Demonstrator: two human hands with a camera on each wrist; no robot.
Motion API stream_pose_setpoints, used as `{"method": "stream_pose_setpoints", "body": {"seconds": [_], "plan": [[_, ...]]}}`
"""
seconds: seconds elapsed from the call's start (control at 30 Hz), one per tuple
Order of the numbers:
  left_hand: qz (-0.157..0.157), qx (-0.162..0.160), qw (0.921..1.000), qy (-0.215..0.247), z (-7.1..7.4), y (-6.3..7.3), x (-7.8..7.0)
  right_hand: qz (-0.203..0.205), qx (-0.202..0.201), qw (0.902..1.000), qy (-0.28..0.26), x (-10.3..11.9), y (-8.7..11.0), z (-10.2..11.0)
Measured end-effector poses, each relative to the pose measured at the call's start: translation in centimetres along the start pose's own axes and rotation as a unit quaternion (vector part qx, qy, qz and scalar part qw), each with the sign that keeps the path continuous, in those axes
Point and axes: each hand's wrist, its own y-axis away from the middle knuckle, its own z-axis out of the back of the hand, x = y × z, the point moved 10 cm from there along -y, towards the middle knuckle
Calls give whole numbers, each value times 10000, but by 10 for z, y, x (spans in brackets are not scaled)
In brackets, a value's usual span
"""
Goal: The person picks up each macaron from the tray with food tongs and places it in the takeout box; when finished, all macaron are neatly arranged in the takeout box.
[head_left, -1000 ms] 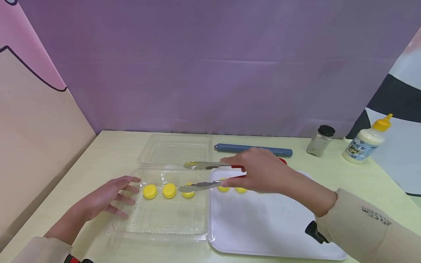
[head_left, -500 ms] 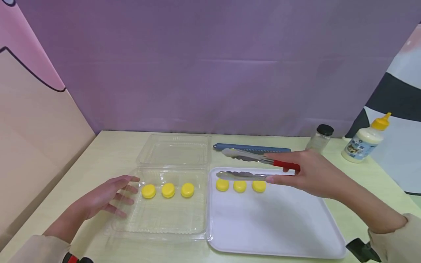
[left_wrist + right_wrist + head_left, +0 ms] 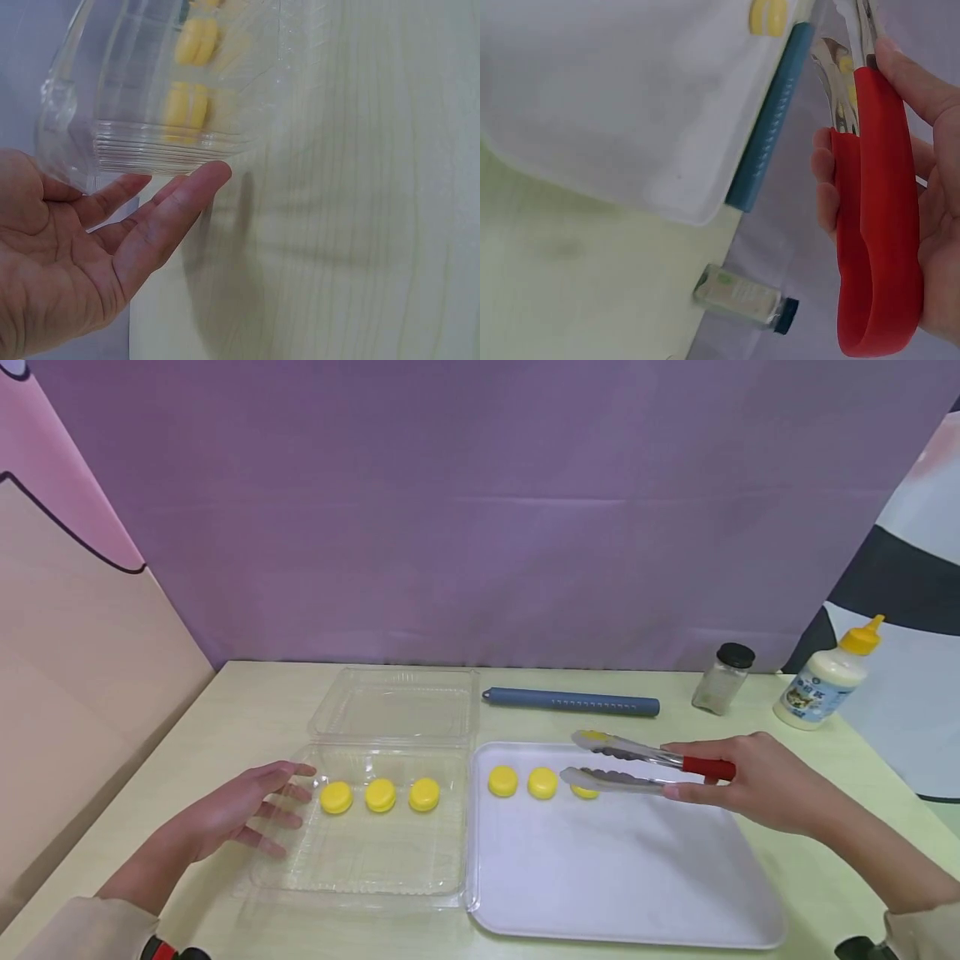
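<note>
My right hand (image 3: pixel 772 783) holds red-handled metal tongs (image 3: pixel 881 202) above the white tray (image 3: pixel 622 893). The tongs' arms stand apart, with nothing between the tips. Three yellow macarons (image 3: pixel 542 783) sit in a row on the tray; the tongs partly cover the rightmost. Another three yellow macarons (image 3: pixel 380 795) lie in a row inside the clear plastic clamshell box (image 3: pixel 375 860), whose lid (image 3: pixel 401 703) is laid back. At the box's left side is my left hand (image 3: pixel 240 810), fingers extended along its wall; whether they all touch it I cannot tell.
Behind the tray lies a dark blue cylindrical stick (image 3: pixel 570 702). A small glass jar (image 3: pixel 722 678) with a black lid and a squeeze bottle (image 3: pixel 825 681) with a yellow nozzle stand at the back right. A purple backdrop (image 3: pixel 480 527) rises behind the table.
My right hand has drawn the tongs from over the box to the right, above the tray. The third macaron in the box is now uncovered. My left hand stays in place.
</note>
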Motion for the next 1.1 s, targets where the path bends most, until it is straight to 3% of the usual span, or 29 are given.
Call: {"method": "stream_pose_setpoints", "body": {"seconds": [0.27,1.1], "plan": [[21,-22,10000,46,0,-1,1,-164,85,9998,84,-19,3,-16],[-30,48,10000,57,1,-1,3,-107,-446,9978,470,-12,12,-27]]}}
